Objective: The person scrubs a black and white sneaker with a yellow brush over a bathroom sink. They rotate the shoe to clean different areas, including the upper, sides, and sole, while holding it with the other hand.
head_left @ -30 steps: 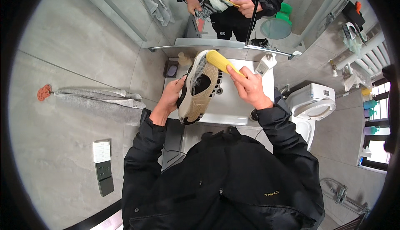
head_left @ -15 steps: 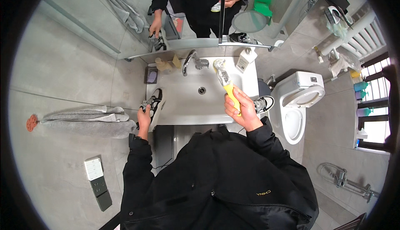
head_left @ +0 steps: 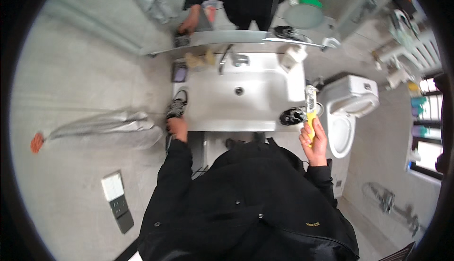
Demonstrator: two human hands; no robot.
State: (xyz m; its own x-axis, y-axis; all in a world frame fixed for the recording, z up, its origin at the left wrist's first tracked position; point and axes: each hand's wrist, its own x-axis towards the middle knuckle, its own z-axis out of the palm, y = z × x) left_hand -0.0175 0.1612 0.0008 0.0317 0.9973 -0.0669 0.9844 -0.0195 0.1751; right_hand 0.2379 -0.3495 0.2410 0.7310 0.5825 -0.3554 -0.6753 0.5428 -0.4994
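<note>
On the sink's left rim, a black-and-white shoe [head_left: 178, 104] sits with its toe pointing toward the mirror. My left hand [head_left: 178, 128] is closed on its near end; blur partly hides the fingers. Beyond the right rim, my right hand [head_left: 315, 140] grips the yellow handle of a brush [head_left: 311, 117], whose head is coated in whitish foam and points up. Just left of that brush, a second black-and-white shoe [head_left: 293, 116] rests on the sink's right front corner. Between the two shoes lies the white sink basin [head_left: 222, 114].
A faucet [head_left: 240, 60] stands at the back of the sink, with a white bottle [head_left: 293, 58] to its right. A soap dish [head_left: 179, 73] sits at the left back corner. The toilet [head_left: 341, 133] is to the right; a grey towel [head_left: 109, 131] hangs at left.
My right hand has carried the brush from over the basin rightward, past the second shoe. My left hand stays at the first shoe. The whole view has shifted slightly and is blurred.
</note>
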